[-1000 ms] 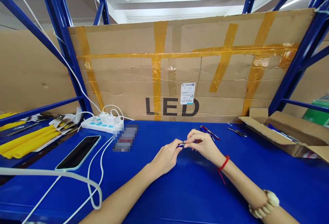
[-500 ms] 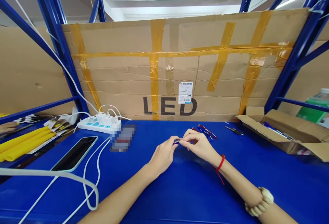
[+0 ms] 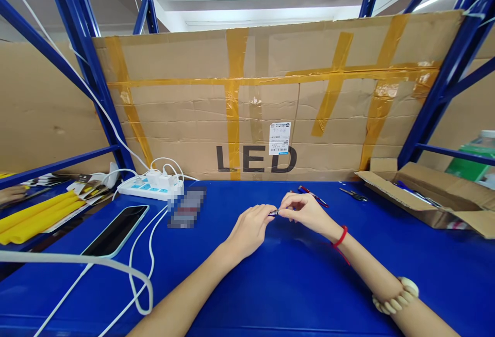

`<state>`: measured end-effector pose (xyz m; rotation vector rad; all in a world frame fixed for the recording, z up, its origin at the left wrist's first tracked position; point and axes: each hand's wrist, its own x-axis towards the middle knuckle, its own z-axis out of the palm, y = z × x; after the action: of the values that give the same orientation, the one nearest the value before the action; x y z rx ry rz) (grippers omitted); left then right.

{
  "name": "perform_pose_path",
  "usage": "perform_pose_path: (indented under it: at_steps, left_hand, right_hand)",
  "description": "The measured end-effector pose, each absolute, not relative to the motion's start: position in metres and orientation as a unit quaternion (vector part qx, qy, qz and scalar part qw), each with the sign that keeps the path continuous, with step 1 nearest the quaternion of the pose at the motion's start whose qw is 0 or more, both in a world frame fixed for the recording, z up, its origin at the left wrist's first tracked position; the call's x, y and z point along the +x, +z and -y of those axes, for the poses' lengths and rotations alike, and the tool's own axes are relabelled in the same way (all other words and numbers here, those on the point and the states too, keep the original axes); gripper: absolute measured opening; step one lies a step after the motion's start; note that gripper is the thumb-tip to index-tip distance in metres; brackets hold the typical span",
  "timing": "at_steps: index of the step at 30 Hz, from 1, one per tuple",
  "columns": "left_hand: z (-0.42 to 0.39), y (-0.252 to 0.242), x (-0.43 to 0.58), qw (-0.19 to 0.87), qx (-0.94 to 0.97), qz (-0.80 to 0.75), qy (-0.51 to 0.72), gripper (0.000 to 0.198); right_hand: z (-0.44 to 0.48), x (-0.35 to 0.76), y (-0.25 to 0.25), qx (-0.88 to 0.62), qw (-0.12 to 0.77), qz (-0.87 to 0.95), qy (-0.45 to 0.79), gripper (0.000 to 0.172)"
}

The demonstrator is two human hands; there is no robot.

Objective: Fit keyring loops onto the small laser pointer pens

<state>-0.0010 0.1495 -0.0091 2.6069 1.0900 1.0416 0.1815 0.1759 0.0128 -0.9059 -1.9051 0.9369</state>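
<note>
Above the blue tabletop, both my hands meet at a small dark-blue and silver pen point(image 3: 273, 213), most of it covered by fingers. My left hand point(image 3: 251, 226) is closed around its left end. The thumb and fingertips of my right hand point(image 3: 303, 213) pinch together at its silver right end. Just behind my right hand lie red and blue pens point(image 3: 314, 196), partly hidden by it. My right wrist wears a red cord, and a beaded bracelet sits further up the arm.
Scissors point(image 3: 353, 194) and an open cardboard box point(image 3: 425, 208) with pens lie to the right. On the left are a phone point(image 3: 116, 231), white cables point(image 3: 150, 254), a power strip point(image 3: 149, 187) and yellow rolls point(image 3: 42, 213). A cardboard sheet point(image 3: 185, 120) stands behind. Another person's hand point(image 3: 13, 194) shows far left.
Both hands have shifted slightly to the right with the pen between them. My right hand now covers more of the pens on the table.
</note>
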Motion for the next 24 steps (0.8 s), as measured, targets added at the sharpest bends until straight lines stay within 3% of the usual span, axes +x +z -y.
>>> perform_pose_path:
  at_steps: [10, 16, 24]
  left_hand:
    - [-0.146, -0.011, -0.005, 0.091, 0.886, -0.370, 0.265, 0.011]
    - [-0.147, -0.015, -0.005, 0.139, 0.883, -0.372, 0.250, 0.009]
    - [-0.145, -0.018, -0.002, 0.195, 0.851, -0.400, 0.280, 0.009]
  right_hand:
    - [-0.182, 0.183, -0.001, -0.372, 0.354, 0.750, 0.416, 0.018]
    - [-0.180, 0.183, -0.005, -0.376, 0.300, 0.777, 0.405, 0.024]
    - [-0.174, 0.182, 0.000, -0.335, 0.255, 0.868, 0.264, 0.036]
